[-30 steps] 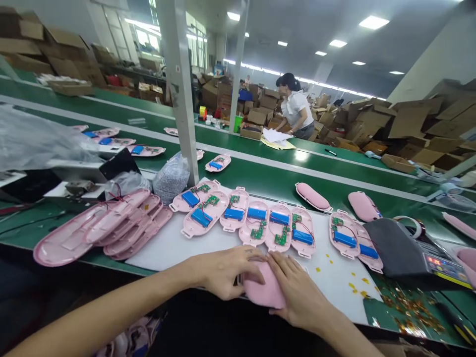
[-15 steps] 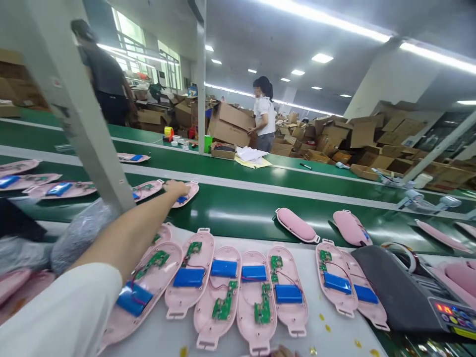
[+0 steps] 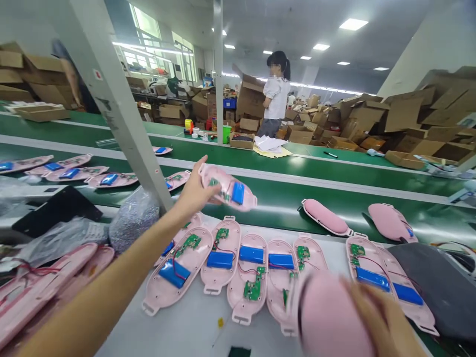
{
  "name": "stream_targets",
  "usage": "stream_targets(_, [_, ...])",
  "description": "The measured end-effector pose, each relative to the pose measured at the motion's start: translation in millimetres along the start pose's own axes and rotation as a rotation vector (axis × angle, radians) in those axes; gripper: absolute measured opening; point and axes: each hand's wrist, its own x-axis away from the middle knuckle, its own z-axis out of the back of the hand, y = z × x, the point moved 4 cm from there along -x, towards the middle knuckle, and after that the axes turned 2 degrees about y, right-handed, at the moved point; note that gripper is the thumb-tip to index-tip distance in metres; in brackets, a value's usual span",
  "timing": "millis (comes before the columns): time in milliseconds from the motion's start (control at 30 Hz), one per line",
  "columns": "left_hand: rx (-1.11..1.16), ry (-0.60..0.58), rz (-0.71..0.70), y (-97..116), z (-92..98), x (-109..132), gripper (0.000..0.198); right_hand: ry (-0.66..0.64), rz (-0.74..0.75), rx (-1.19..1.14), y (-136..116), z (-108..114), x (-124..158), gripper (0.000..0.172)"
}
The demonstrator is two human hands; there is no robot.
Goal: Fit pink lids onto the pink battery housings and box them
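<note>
My left hand (image 3: 195,188) grips one end of a pink plastic shell (image 3: 225,181) above the green conveyor belt. A blue battery and a green circuit board sit in that shell. In the lower right, my right hand (image 3: 386,317) is wrapped round a pink padded shell (image 3: 330,317), smeared by motion. Its smooth pink face shows, and it hides part of the open shells behind it. Several open pink shells, such as one with its battery crosswise (image 3: 247,287), lie in a row on the white table (image 3: 178,332) between my hands.
Closed pink shells (image 3: 327,216) and more open ones (image 3: 70,173) lie on the belt (image 3: 275,186). A slanted metal post (image 3: 122,114) stands at left, near a bubble-wrap bundle (image 3: 134,220). A dark grey machine (image 3: 435,282) is at right. Across the belts, a person in white stands by cardboard boxes.
My left hand has lifted the open shell off the belt and brought it right and nearer. My right hand has risen into view with the padded shell. The camera has turned left.
</note>
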Motion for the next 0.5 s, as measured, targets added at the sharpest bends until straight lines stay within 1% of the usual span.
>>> stream_targets(33, [0.157, -0.002, 0.034, 1, 1.3, 38, 0.077, 0.021, -0.053, 0.015, 7, -4, -28, 0.091])
stream_targets(67, [0.284, -0.008, 0.099, 0, -0.1, 77, 0.080, 0.002, -0.138, 0.051, 14, -14, -59, 0.091])
stream_targets(100, [0.392, -0.026, 0.182, -2, -4.9, 116, 0.080, -0.065, -0.182, 0.070, 17, -31, -92, 0.089])
stream_targets(167, [0.525, -0.097, 0.369, -5, -23.4, 186, 0.070, -0.211, -0.179, 0.108, 12, -75, -155, 0.087])
stream_targets(200, [0.578, -0.096, 0.462, -7, -33.6, 214, 0.070, -0.283, -0.175, 0.123, 7, -98, -181, 0.087])
stream_targets(233, [0.615, -0.098, 0.537, -9, -43.9, 238, 0.071, -0.346, -0.164, 0.119, 1, -119, -200, 0.087])
stream_targets(267, [0.612, -0.093, 0.581, -11, -52.4, 256, 0.068, -0.394, -0.156, 0.110, -5, -137, -214, 0.088])
stream_targets(300, [0.568, -0.091, 0.579, -13, -58.2, 268, 0.063, -0.430, -0.153, 0.092, -9, -149, -221, 0.089])
stream_targets(333, [0.475, -0.095, 0.530, -14, -61.1, 276, 0.056, -0.455, -0.155, 0.072, -10, -155, -223, 0.090])
stream_targets(367, [0.338, -0.107, 0.441, -15, -61.1, 280, 0.050, -0.474, -0.163, 0.060, -8, -156, -218, 0.092])
stream_targets(400, [0.168, -0.125, 0.331, -16, -59.1, 283, 0.045, -0.475, -0.171, 0.049, -2, -152, -209, 0.094])
stream_targets(433, [-0.018, -0.145, 0.217, -18, -56.0, 285, 0.043, -0.448, -0.169, 0.030, 7, -142, -196, 0.093])
stream_targets(500, [-0.373, -0.166, 0.015, -25, -48.1, 286, 0.043, -0.315, -0.125, -0.047, 30, -109, -160, 0.083])
